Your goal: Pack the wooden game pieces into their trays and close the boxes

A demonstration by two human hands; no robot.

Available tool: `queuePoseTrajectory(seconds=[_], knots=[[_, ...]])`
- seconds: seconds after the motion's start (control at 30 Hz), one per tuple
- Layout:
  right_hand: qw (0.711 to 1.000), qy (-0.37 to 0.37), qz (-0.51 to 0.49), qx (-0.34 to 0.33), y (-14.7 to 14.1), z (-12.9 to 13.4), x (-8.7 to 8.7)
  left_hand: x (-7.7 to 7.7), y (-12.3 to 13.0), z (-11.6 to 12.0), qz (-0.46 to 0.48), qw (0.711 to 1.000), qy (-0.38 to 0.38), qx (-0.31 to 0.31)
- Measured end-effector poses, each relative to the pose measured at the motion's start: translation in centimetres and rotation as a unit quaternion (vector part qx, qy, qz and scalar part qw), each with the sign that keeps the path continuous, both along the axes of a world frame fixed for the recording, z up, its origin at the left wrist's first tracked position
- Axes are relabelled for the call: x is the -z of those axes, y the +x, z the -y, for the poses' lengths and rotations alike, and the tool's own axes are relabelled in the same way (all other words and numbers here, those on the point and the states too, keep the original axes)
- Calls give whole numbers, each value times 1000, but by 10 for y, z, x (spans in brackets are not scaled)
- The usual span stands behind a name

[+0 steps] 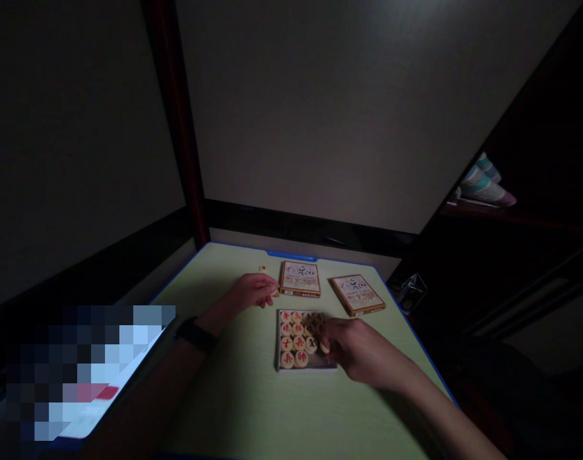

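A shallow open tray [279, 365] lies on the table, holding rows of round wooden xiangqi pieces [298, 344] with red and black characters. My right hand [351, 345] reaches over the tray's right side, fingers closed on a xiangqi piece [325, 347] beside the black-marked ones. It hides part of the right column, while bare tray floor shows at the lower right. Beyond the tray's upper left, my left hand [256, 291] is pinched around a pale xiangqi piece [275, 292], only partly visible. One loose piece [263, 268] lies farther back, past the left hand.
Two flat printed xiangqi boxes, a left box [300, 278] and a right box [357, 294], lie behind the tray on the pale green table [234, 396] with blue edging. A wall panel [301, 128] rises behind. Folded cloth [486, 182] sits on a shelf at right.
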State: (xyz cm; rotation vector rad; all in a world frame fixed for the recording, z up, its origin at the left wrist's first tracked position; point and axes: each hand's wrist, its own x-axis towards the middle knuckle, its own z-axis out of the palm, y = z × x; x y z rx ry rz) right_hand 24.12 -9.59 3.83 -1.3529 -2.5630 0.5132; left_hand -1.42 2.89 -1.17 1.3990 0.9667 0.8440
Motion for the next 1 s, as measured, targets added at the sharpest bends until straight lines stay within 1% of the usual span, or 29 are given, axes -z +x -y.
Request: queuePoseTrajectory(seconds=[0.2, 0.47, 0.63, 0.83, 1.0], knots=[[999, 17, 50, -11, -2, -1, 7, -4, -1, 3, -7, 1000, 6, -4], [987, 69, 144, -33, -10, 4, 5, -1, 0, -1, 1, 1000, 19, -1], [982, 88, 158, -47, -10, 4, 9, -3, 0, 1, 1, 1000, 20, 0], [977, 129, 168, -21, -10, 5, 11, -7, 1, 3, -1, 1000, 6, -9], [973, 128, 191, -6, -13, 5, 13, -8, 2, 4, 2, 1000, 1, -10]])
